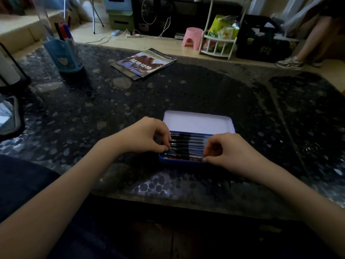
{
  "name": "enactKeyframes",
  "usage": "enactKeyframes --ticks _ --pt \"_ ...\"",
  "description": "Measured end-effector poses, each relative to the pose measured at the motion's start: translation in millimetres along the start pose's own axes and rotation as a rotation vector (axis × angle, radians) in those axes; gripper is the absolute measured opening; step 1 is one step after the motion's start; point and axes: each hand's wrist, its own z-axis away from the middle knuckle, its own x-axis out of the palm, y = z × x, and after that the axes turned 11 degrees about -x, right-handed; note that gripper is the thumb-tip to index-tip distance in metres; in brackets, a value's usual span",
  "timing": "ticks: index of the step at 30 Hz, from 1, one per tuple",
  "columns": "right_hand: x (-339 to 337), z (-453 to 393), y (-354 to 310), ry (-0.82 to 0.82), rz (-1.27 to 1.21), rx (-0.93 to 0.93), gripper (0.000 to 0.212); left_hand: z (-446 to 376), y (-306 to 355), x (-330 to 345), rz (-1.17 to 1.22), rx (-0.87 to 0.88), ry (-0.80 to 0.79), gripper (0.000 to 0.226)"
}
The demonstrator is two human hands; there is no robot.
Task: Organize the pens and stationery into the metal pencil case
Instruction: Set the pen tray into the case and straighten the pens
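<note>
Case: blue metal, lid laid back flat, on the dark surface near its front edge. Pens: black, laid side by side lengthwise, filling the tray. Left hand: fingers curled, pinching pen ends at the tray's left side. Right hand: fingers curled, pinching the nearest pen's right end, likely to square the row so the lid can close. Beyond: booklets; blue holder with markers, far left.
</note>
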Motion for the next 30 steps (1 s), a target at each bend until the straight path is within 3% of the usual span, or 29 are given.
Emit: enactKeyframes --ticks 8,14,30 --pt "1.2 -0.7 0.2 0.038 0.005 0.014 0.013 1.5 1.6 -0.6 -0.014 0.011 -0.013 0.027" --pt "4.6 -2.6 1.6 0.033 0.002 0.024 0.014 1.1 1.5 -3.2 -0.019 -0.02 -0.05 0.011" --pt "9.3 -3.2 2.9 0.043 0.107 0.005 0.01 0.8 1.0 -3.7 0.052 0.009 -0.031 0.009"
